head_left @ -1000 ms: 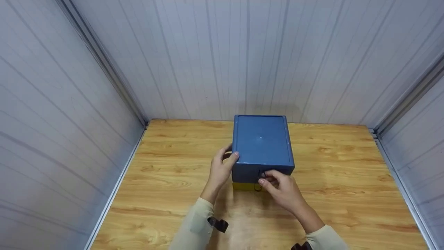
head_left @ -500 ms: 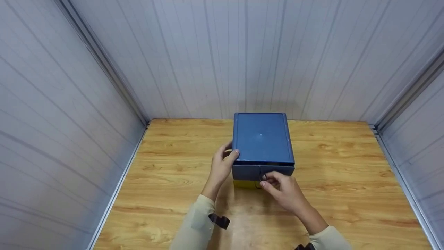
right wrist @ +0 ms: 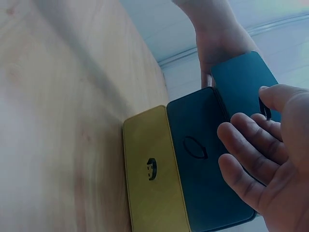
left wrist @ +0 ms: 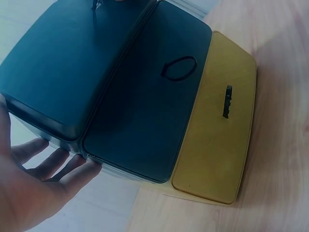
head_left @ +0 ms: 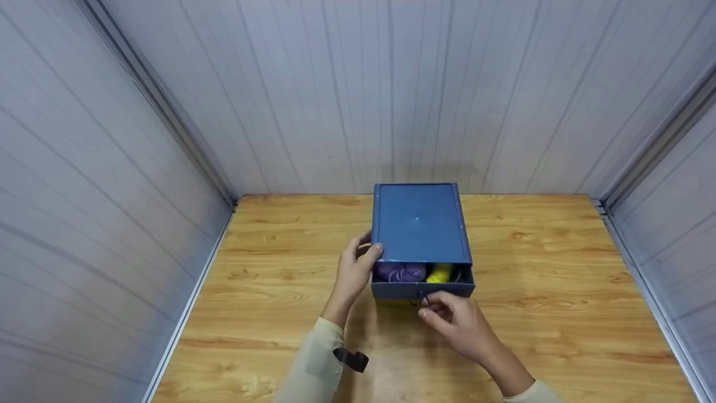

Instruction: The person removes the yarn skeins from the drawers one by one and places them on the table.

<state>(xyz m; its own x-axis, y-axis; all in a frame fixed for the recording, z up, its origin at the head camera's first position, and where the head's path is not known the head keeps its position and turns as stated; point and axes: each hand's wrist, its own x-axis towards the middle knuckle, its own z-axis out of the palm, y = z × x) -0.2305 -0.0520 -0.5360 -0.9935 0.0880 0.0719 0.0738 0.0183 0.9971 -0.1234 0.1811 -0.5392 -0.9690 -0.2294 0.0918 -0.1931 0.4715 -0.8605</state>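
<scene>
A small drawer unit with a blue top point(head_left: 419, 224) stands on the wooden table. Its blue top drawer point(head_left: 386, 290) is pulled partway out, showing a purple yarn ball point(head_left: 403, 272) and a yellow bundle point(head_left: 439, 273), which looks like yarn. My right hand point(head_left: 456, 322) pinches the black loop pull point(right wrist: 264, 108) on that drawer's front. My left hand point(head_left: 355, 274) lies against the unit's left side, thumb on the top edge, fingertips on the side wall. Below, the blue middle drawer point(left wrist: 145, 96) and yellow bottom drawer point(left wrist: 217, 125) are closed.
The middle drawer has a black loop point(left wrist: 181, 68), and the bottom one a black pull point(left wrist: 227, 101). White panel walls point(head_left: 313, 112) enclose the wooden table point(head_left: 268, 280) at the back and both sides. The unit stands near the back wall.
The top drawer has slid out toward the person, from closed to partly open, uncovering the yarn. My right hand moved back with the loop; my left hand stayed at the unit's side.
</scene>
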